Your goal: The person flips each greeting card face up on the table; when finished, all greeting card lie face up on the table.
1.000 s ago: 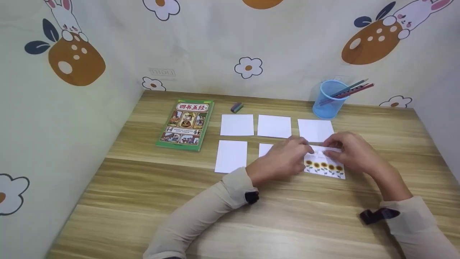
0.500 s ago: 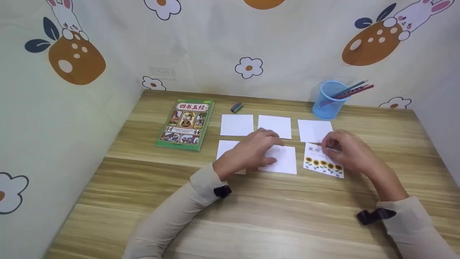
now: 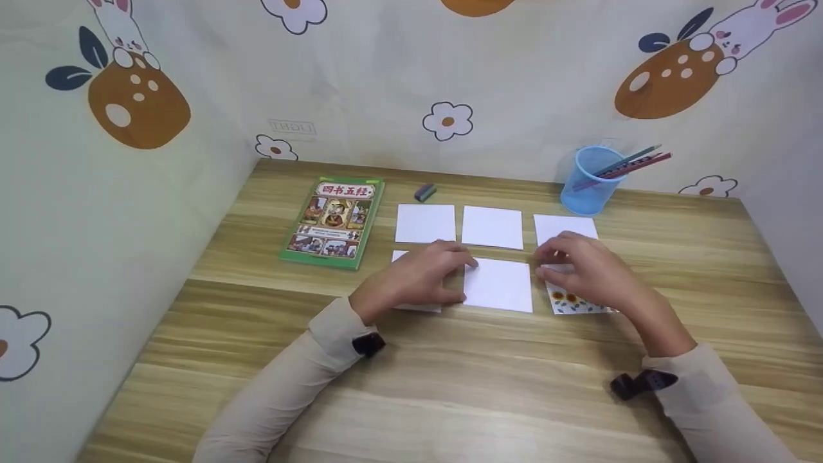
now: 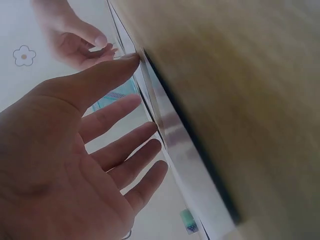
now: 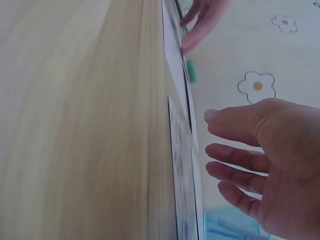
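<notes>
My left hand (image 3: pixel 415 275) reaches over the lower-left white card (image 3: pixel 421 308), its thumb and fingertips at the left edge of the lower-middle white card (image 3: pixel 500 286). In the left wrist view that hand's fingers (image 4: pixel 122 162) are spread and fairly straight. Above the card with printed sunflowers (image 3: pixel 569 305) hovers my right hand (image 3: pixel 585 267), hiding the card's upper part. Its fingers are loosely bent with nothing between them, and the right wrist view shows them apart from the cards. Behind lie the upper-left (image 3: pixel 425 224), upper-middle (image 3: pixel 492 227) and upper-right (image 3: pixel 564 225) white cards, the last partly covered.
A green illustrated book (image 3: pixel 331 222) lies left of the cards. A small dark-and-green block (image 3: pixel 425 192) sits behind them. At the back right stands a blue mesh cup (image 3: pixel 584 196) with pencils (image 3: pixel 636 164). Patterned cloth (image 3: pixel 360 77) backs the wooden table (image 3: pixel 450 386).
My left hand has moved left from the sunflower card, past the lower-middle card, to that card's left edge. My right hand has shifted left, and the sunflower card now lies straighter.
</notes>
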Demonstrator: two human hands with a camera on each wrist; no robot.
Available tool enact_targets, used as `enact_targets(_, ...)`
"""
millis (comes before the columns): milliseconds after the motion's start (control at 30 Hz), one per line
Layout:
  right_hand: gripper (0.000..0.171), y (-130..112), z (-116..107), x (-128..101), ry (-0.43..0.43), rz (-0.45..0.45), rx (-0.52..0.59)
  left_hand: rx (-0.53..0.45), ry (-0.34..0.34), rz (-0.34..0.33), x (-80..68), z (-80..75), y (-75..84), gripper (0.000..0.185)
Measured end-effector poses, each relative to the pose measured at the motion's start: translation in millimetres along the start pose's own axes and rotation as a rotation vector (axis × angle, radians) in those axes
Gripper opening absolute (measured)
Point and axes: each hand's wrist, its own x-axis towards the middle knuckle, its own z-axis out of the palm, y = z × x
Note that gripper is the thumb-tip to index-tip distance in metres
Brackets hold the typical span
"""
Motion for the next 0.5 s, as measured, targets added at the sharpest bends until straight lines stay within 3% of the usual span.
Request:
enact_targets(167,0.043,-18,11,11,-0.068,-0.030,-0.023,-0.014,-0.019,0.007,0.0,0.1,2.0,0.060)
enact_targets(333,0.069,-32,20,16,-0.116,0.011,-0.087,-0.021,-0.034,-0.006,-0.3,-0.1,2.8,0.061)
enact_targets(500,0.084,-36,24,17,-0.133,0.038,-0.101,-0.019,-0.042,-0.020,-0.9,0.9,2.5,0.062)
